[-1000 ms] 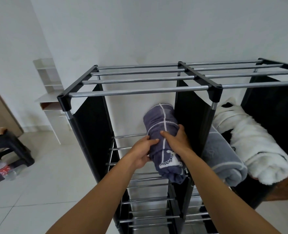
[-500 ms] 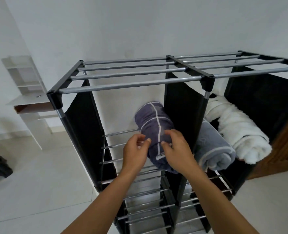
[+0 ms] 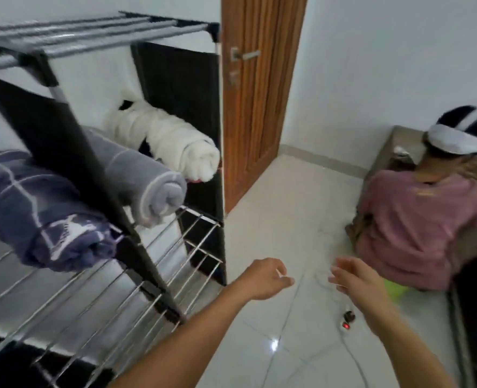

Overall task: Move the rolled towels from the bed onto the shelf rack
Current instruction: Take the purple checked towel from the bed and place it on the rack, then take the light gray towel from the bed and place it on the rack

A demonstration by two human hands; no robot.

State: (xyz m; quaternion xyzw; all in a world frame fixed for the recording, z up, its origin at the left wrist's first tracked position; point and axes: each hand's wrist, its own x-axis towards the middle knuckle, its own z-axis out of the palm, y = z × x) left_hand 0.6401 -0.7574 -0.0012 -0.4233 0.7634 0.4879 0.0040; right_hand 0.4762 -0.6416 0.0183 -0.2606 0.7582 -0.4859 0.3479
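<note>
Over on the left stands the shelf rack (image 3: 63, 35), a black frame with silver bars across the top and rows of thin metal rods for shelves. Three rolled towels lie on its upper shelf. The dark blue towel with white lines (image 3: 41, 211) sits in the left compartment, its rolled end poking out past the front rods. A black fabric divider (image 3: 52, 141) stands between it and the grey towel (image 3: 145, 183), which lies in the right compartment with its spiral end facing out. Just beside that, farther back against the black side panel, lies the fluffy white towel (image 3: 175, 147). The rod shelves below them look bare, though the picture is smeared there. Behind the rack is a brown wooden door (image 3: 259, 93) with a metal handle. Lower down, over the pale tiled floor (image 3: 282, 219), the left hand (image 3: 262, 280) hangs loose with fingers half curled and nothing in it, clear of the rack. The right hand (image 3: 355, 281) is beside it, fingers spread open and empty. A white power strip with a red light (image 3: 346, 326) lies on the tiles beneath. At the far right a person in a pink top (image 3: 416, 228) sits with their back turned.
</note>
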